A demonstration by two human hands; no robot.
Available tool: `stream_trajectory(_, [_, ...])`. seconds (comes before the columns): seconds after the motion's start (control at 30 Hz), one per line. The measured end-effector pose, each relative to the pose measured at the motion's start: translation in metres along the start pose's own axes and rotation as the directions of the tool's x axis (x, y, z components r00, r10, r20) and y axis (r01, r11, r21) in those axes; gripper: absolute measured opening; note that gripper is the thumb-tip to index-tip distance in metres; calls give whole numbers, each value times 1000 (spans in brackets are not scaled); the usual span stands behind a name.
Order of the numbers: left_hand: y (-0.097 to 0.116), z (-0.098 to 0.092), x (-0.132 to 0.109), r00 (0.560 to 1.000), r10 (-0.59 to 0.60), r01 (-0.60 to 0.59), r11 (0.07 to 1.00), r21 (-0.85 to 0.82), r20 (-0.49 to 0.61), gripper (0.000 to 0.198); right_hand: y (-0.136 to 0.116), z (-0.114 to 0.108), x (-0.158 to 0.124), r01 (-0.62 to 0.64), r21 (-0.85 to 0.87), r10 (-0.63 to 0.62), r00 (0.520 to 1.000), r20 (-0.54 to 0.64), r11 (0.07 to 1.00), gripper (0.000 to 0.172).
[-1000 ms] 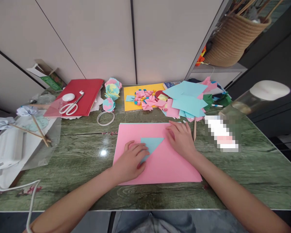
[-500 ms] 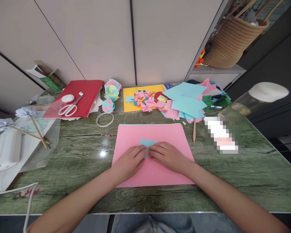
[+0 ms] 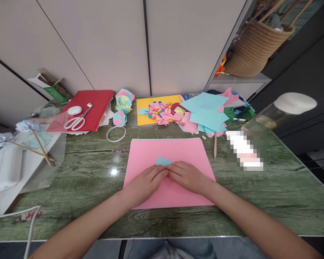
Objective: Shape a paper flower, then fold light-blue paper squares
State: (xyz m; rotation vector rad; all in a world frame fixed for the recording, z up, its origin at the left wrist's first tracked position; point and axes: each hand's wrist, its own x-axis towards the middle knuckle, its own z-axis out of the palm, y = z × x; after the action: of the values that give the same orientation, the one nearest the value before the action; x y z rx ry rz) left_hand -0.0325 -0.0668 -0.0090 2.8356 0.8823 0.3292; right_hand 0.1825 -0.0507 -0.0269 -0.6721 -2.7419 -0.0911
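Observation:
A small light-blue piece of paper lies over the middle of a stack of pink paper sheets. My left hand is closed at its near-left edge, fingertips pressed together on the paper. From the other side my right hand grips the near-right edge, its fingertips meeting those of the left. Both hands cover the near part of the blue paper, so its fold there is hidden.
Behind the pink stack lie a tape roll, paper flowers, scissors on red paper, blue sheets and small folded pieces. A wooden stick and a clear cup stand to the right.
Both hands have shifted slightly, with their fingertips drawn closer together. Less of the blue paper shows now, only its far part beyond the fingers.

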Motion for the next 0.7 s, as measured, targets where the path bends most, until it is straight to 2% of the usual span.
stream_trajectory(0.13, [-1, 3, -5, 998, -61, 57, 993, -101, -32, 42, -2, -3, 1, -39, 44, 41, 998, -54, 998, 18])
stream_trajectory(0.23, [1, 3, -6, 982, -172, 145, 946, -288, -71, 38, -7, -9, 3, -138, 141, 153, 983, -100, 980, 17])
stream_trajectory(0.3, [4, 0, -4, 951, -304, 243, 851, -465, -58, 29, -12, -16, 5, -212, 249, 242, 966, -94, 945, 15])
stream_trajectory(0.37, [7, -7, 0, 901, -433, 344, 704, -621, 9, 19, -16, -24, 8, -280, 360, 319, 946, -53, 890, 13])
stream_trajectory(0.43, [6, -14, 3, 851, -520, 404, 556, -727, 76, 11, -17, -32, 9, -370, 464, 404, 914, 29, 805, 11])
stream_trajectory(0.53, [-1, -21, 7, 793, -598, 405, 375, -834, 116, 10, -9, -41, 8, -520, 599, 519, 832, 195, 609, 12])
stream_trajectory(0.63, [-11, -20, 8, 756, -638, 393, 261, -882, 148, 16, 5, -42, 5, -586, 692, 563, 768, 307, 422, 13])
stream_trajectory(0.7, [-15, -17, 9, 750, -637, 393, 211, -895, 180, 17, 13, -40, 3, -596, 728, 555, 751, 358, 337, 12])
